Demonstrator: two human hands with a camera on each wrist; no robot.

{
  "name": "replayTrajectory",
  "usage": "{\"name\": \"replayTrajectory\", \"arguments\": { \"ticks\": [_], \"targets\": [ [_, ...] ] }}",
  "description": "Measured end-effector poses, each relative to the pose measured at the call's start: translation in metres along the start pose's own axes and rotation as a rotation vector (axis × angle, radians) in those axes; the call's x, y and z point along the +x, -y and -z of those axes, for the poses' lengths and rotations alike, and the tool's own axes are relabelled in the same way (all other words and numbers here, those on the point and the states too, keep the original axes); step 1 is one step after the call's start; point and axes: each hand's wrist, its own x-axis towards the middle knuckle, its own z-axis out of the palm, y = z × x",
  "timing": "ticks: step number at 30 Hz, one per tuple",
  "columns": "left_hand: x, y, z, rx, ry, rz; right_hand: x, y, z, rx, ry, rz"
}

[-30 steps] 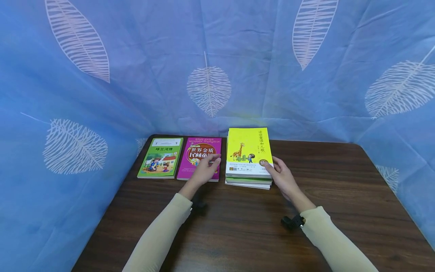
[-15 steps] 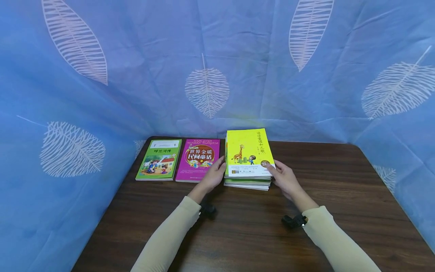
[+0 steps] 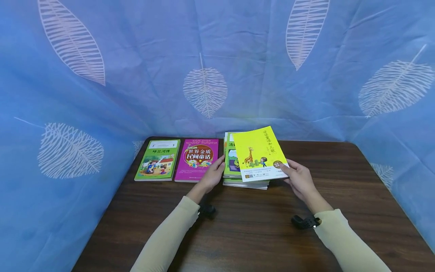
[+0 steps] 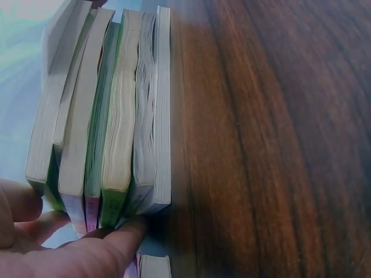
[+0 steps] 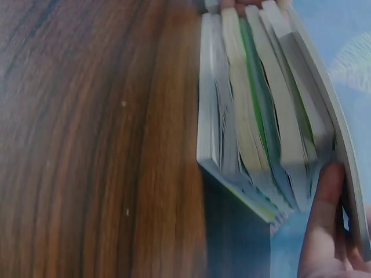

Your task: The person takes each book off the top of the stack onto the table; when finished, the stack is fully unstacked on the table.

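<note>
My right hand (image 3: pixel 302 183) pinches a yellow book (image 3: pixel 259 156) with a giraffe on its cover by the lower right corner, thumb on top. The book is turned askew over a stack of several books, whose top one has a green cover (image 3: pixel 232 168). In the right wrist view the yellow book (image 5: pixel 326 81) stands apart from the stack at the near end, fingers under it. My left hand (image 3: pixel 211 176) rests at the stack's left side. Its fingers (image 4: pixel 95 255) touch the spines of the stacked books (image 4: pixel 119 133) in the left wrist view.
A purple book (image 3: pixel 188 173) lies flat left of the stack, beside my left hand. Further left lies a green book (image 3: pixel 157 172) with a picture cover. The dark wooden table (image 3: pixel 255 234) ends at a blue leaf-patterned cloth (image 3: pixel 153 75) behind.
My left hand has moved right from over the purple book to the stack's side. My right hand has lifted the yellow book and shifted it rightward, uncovering part of the green book beneath.
</note>
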Motion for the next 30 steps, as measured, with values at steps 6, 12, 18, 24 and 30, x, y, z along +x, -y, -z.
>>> {"name": "replayTrajectory", "arguments": {
  "ticks": [6,12,18,24,30],
  "targets": [
    [-0.001,0.001,0.000,-0.013,-0.002,0.000,-0.003,-0.002,0.025,0.246,0.032,-0.027],
    [-0.002,0.000,0.000,-0.019,-0.004,0.014,-0.008,-0.003,0.056,0.374,0.006,-0.020],
    [-0.001,-0.001,0.000,-0.034,-0.013,0.032,-0.011,-0.006,0.084,0.461,-0.031,-0.013],
    [0.000,0.000,-0.001,-0.062,-0.012,0.036,-0.012,-0.013,0.097,0.469,-0.056,-0.039],
    [-0.002,0.000,-0.002,-0.076,-0.005,0.038,-0.010,-0.023,0.098,0.444,-0.058,-0.075]
  ]
}}
